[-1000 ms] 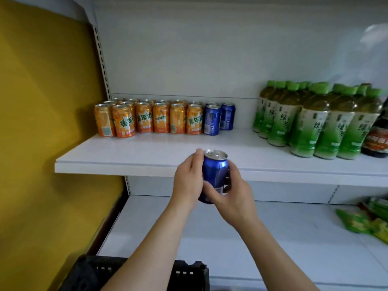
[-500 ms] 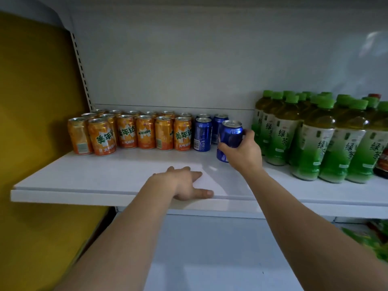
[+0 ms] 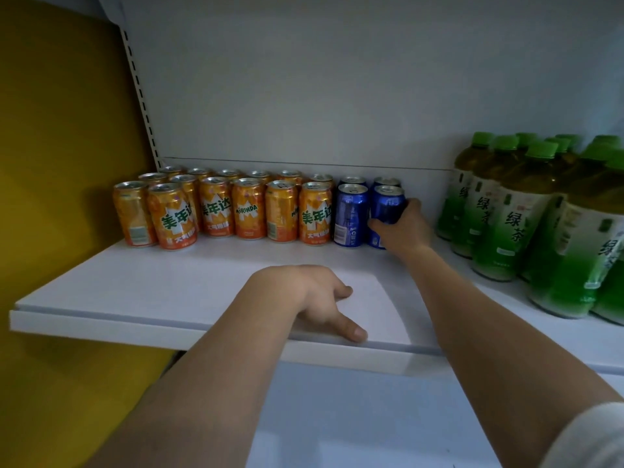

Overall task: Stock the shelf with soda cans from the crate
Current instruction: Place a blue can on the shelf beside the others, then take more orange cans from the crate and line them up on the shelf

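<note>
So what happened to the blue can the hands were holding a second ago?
The right hand carried the blue can up and back, setting it upright beside the other blue cans; its grip is still on it. The left hand let go and now rests on the shelf near the front edge. The orange cans and green tea bottles stayed put.

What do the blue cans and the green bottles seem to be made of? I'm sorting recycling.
Blue cans: likely aluminium, with glossy printed sides and bare silvery tops with pull tabs. Green bottles: probably clear plastic, since liquid shows through, with plastic-looking green screw caps and wrapped labels.
</note>
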Available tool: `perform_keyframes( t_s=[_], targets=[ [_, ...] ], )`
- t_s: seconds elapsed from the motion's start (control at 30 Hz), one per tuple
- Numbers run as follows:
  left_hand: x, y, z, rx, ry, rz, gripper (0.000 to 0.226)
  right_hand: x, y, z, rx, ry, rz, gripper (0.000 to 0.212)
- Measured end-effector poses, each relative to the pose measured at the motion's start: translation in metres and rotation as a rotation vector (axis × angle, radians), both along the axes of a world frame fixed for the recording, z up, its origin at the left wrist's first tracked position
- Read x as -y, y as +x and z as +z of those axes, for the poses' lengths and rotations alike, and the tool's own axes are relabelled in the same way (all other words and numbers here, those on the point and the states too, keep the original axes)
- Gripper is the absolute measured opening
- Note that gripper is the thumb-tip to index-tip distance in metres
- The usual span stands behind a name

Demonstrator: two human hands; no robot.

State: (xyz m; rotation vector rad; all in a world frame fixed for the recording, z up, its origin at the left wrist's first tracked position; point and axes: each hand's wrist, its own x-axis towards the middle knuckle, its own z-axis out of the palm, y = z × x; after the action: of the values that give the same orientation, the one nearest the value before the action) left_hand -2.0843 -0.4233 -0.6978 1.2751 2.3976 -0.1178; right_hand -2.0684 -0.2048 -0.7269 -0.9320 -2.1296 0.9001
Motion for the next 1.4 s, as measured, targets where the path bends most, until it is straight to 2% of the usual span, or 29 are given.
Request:
perform_keyframes(
  t_s=[0.27, 0.37, 0.43, 0.5, 0.53, 0.6, 0.63, 0.7, 0.73, 0.77, 0.83, 0.9, 1.0, 1.2, 1.33, 1.4],
  targets=[
    [0.012, -0.002, -0.014, 0.044, 0.116, 0.027, 0.096, 0.010, 0.008, -0.014, 0.024, 0.037, -0.030, 0.063],
    [0.020, -0.001, -0.022, 0.021, 0.172, 0.062, 0.094, 0.041, 0.031, -0.020, 0.059, 0.321, -0.128, 0.046],
    [0.029, 0.009, -0.032, -0.024, 0.276, 0.090, 0.088, 0.079, 0.048, -0.022, -0.026, 0.482, -0.084, 0.038],
    [0.043, 0.024, -0.047, -0.059, 0.550, 0.112, 0.074, 0.121, 0.065, -0.024, -0.186, 0.512, -0.008, 0.031],
    [0.053, 0.033, -0.057, -0.050, 0.730, 0.129, 0.060, 0.142, 0.072, -0.026, -0.269, 0.486, 0.028, 0.028],
    [0.075, 0.048, -0.079, -0.015, 1.066, 0.224, 0.029, 0.185, 0.086, -0.035, -0.413, 0.366, 0.089, 0.022],
    [0.088, 0.054, -0.091, 0.008, 1.233, 0.298, 0.021, 0.207, 0.094, -0.042, -0.467, 0.294, 0.118, 0.020],
    [0.120, 0.066, -0.118, 0.026, 1.500, 0.458, 0.020, 0.250, 0.107, -0.062, -0.529, 0.168, 0.172, 0.018],
    [0.138, 0.071, -0.135, 0.038, 1.534, 0.535, 0.018, 0.269, 0.112, -0.077, -0.518, 0.112, 0.211, 0.017],
    [0.158, 0.074, -0.155, 0.072, 1.491, 0.604, 0.014, 0.287, 0.115, -0.095, -0.474, 0.056, 0.258, 0.017],
    [0.202, 0.078, -0.203, 0.186, 1.242, 0.705, 0.010, 0.320, 0.118, -0.137, -0.329, -0.061, 0.349, 0.020],
    [0.244, 0.080, -0.247, 0.288, 0.978, 0.775, 0.015, 0.345, 0.122, -0.181, -0.183, -0.167, 0.399, 0.025],
    [0.289, 0.088, -0.297, 0.400, 0.765, 0.878, 0.021, 0.376, 0.130, -0.244, 0.057, -0.234, 0.447, 0.030],
    [0.342, 0.097, -0.374, 0.470, 0.410, 0.978, 0.029, 0.429, 0.148, -0.351, 0.401, -0.315, 0.459, 0.034],
    [0.371, 0.094, -0.404, 0.382, 0.173, 0.986, 0.033, 0.463, 0.150, -0.395, 0.553, -0.398, 0.496, 0.037],
    [0.381, 0.092, -0.417, 0.410, 0.091, 0.994, 0.034, 0.478, 0.149, -0.412, 0.618, -0.498, 0.526, 0.042]
  ],
)
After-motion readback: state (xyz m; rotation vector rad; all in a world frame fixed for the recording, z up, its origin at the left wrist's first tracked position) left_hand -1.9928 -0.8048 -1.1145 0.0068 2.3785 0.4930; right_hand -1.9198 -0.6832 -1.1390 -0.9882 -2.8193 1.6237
